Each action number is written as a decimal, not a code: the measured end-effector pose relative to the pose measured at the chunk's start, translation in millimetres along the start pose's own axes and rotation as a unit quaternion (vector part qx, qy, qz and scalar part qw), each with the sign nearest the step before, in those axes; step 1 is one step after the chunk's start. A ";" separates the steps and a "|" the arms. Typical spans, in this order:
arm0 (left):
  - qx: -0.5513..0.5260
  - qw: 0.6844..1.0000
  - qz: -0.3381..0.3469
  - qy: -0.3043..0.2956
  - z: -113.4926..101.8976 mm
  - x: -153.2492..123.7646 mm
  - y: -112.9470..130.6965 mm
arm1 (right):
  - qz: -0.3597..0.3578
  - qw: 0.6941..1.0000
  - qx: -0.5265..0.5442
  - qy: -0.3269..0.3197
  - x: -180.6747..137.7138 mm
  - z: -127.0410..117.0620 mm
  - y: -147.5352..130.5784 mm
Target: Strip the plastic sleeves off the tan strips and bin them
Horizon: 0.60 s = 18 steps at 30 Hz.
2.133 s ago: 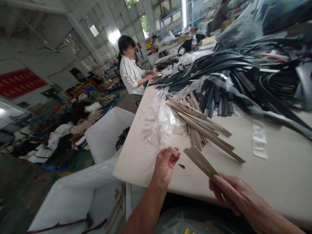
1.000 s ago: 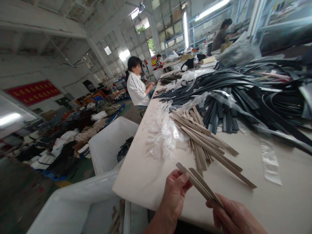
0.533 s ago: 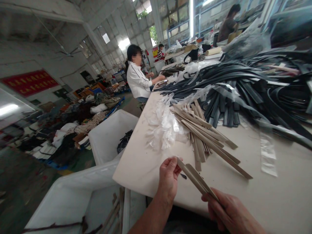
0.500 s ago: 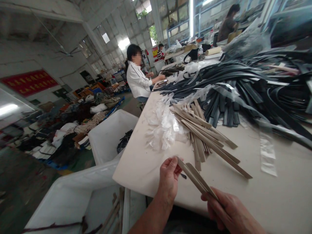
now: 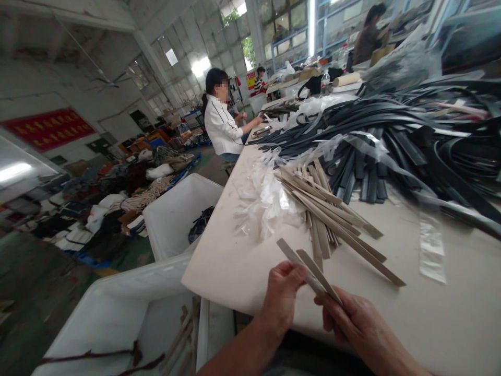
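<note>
Two flat grey-beige strips are held above the near edge of the table. My right hand is closed around their lower ends. My left hand pinches the left strip between thumb and fingers, with that strip's end sticking out past the fingertips. The right strip's free end stands apart beside it. Just beyond my hands lies a fanned pile of similar beige strips on the pale tabletop. A heap of crumpled clear plastic pieces lies left of that pile.
Long black straps cover the table's far right part. A loose plastic strip lies at right. Two white bins stand along the left edge, a near bin and a farther bin. A person in white sits at the table's far side.
My left hand has moved down along the strip toward my right hand, away from the strip's tip. The strips' free ends now spread a little apart.
</note>
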<state>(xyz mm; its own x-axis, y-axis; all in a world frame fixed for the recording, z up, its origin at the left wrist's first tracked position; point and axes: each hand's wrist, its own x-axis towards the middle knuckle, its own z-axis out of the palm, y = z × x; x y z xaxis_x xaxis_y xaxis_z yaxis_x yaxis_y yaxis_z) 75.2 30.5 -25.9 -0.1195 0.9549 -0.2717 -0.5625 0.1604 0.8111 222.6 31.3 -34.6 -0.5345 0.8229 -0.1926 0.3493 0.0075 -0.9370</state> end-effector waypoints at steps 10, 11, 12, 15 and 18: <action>-0.015 0.998 0.037 0.049 -0.6 1.6 4.0 | -0.005 0.999 -0.037 -0.006 -1.3 1.7 1.1; -0.007 1.000 0.016 0.024 -0.6 0.0 1.2 | -0.008 0.999 -0.041 -0.002 -0.7 1.7 1.2; 0.004 1.000 -0.005 -0.005 -0.7 -1.9 -2.0 | -0.011 0.999 -0.043 0.002 -0.1 1.5 1.5; 0.009 1.000 -0.007 -0.023 -2.4 -3.7 -4.8 | -0.021 0.999 -0.049 0.002 1.5 1.4 3.3; -0.020 0.997 0.051 0.062 -4.1 0.1 2.2 | -0.017 0.998 -0.068 0.002 2.5 1.8 4.4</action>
<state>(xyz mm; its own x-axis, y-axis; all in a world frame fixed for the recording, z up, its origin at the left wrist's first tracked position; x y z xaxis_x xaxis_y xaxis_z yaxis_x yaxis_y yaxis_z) 70.6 29.9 -26.3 -0.2762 0.9274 -0.2524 -0.5741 0.0515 0.8172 221.4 32.3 -39.7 -0.5444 0.8236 -0.1593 0.4318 0.1124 -0.8949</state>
